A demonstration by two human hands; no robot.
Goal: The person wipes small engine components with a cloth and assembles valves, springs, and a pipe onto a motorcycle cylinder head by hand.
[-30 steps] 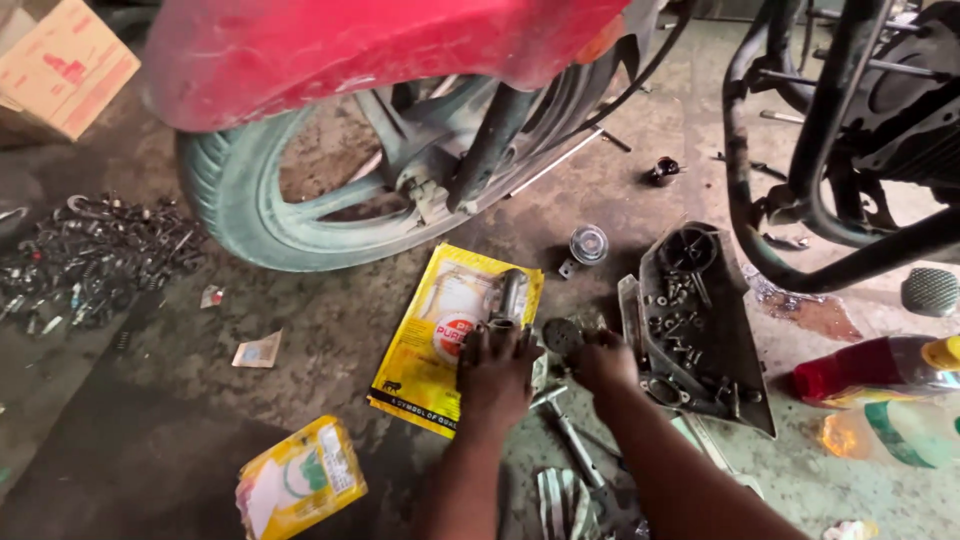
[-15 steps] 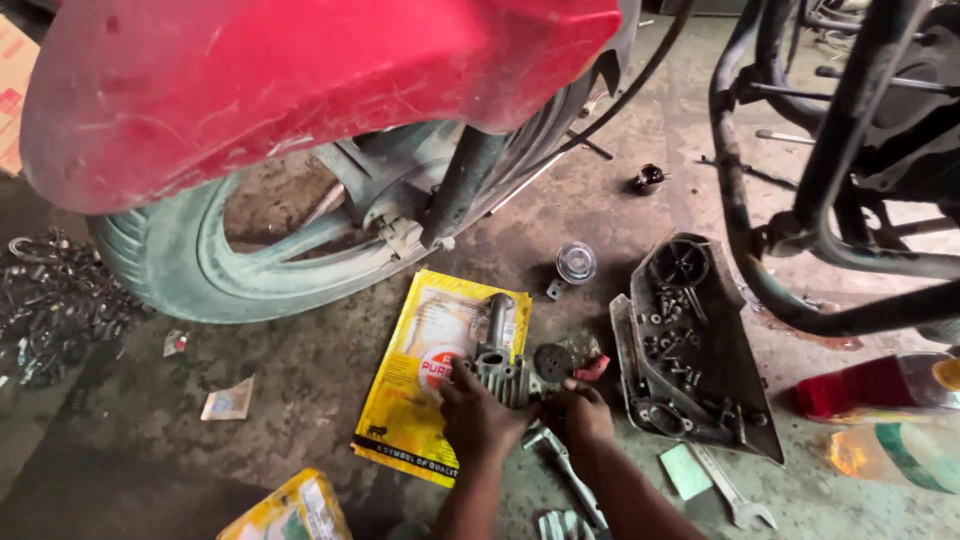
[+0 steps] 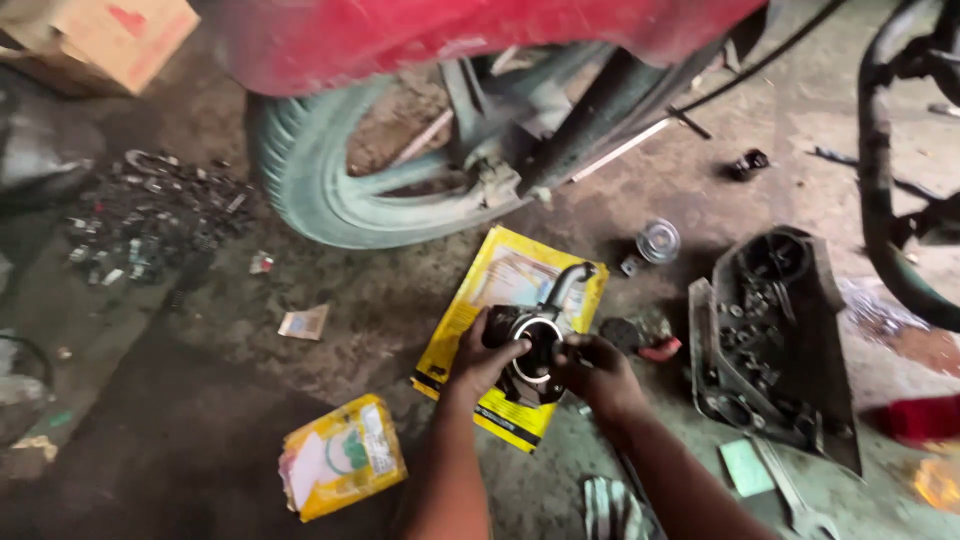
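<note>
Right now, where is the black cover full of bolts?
In the head view, the black cover lies on the floor at the right, beside the right hand, with a wrench just below it.
</note>
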